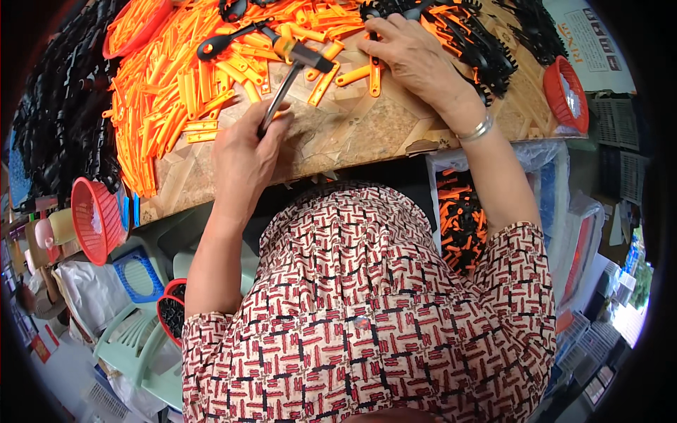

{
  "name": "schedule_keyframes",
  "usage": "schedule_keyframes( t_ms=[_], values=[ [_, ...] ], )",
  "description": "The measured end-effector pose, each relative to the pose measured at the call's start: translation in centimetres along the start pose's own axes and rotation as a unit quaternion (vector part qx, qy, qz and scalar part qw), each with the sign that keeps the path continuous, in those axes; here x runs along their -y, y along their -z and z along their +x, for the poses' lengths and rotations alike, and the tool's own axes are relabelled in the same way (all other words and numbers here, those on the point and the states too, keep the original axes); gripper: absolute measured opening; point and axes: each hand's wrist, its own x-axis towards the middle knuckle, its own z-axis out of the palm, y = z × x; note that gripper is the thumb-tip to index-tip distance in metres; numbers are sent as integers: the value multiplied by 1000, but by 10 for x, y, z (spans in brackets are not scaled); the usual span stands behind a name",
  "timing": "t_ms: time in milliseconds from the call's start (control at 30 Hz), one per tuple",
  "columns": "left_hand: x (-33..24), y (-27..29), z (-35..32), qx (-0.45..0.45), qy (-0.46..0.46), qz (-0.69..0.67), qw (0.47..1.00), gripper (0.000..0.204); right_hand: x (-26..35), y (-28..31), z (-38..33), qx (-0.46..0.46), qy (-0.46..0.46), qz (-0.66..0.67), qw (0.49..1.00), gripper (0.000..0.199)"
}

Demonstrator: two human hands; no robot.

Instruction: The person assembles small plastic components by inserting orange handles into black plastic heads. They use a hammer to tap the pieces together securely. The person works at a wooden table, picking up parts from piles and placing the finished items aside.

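Observation:
My left hand [247, 144] is closed round the handle of a hammer [283, 95], whose dark, blocky head is raised over the table among the orange pieces. My right hand [416, 60] rests on the table further to the right. Its thumb and fingers pinch a narrow black part joined to an orange handle piece [375, 79], which points toward me. Beside it lie loose orange handle pieces [354, 75]. A black utensil [216, 47] with a rounded end lies on the pile behind the hammer.
A big heap of orange handle pieces [166, 92] covers the table's left. Black toothed utensils [493, 60] lie at right, and black pieces [60, 106] are massed far left. Red baskets [99, 220] hang near both table sides. A plastic-lined bin [462, 218] holds orange-and-black items below the edge.

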Motion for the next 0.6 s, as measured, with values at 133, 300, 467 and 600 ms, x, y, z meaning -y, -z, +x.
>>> schedule_keyframes(
  t_ms=[133,300,467,600],
  values=[
    [-7,-7,37,29,-15,50,998,26,-9,2,16,-21,80,-5,997,31],
    [-12,-15,66,59,-50,85,993,29,-1,30,17,-155,38,190,969,21],
    [-31,-29,79,91,-106,238,961,34,24,52,-27,-178,-141,395,890,27],
    [-31,-38,71,65,-119,277,951,34,77,83,-74,-60,-335,553,761,21]
  ],
)
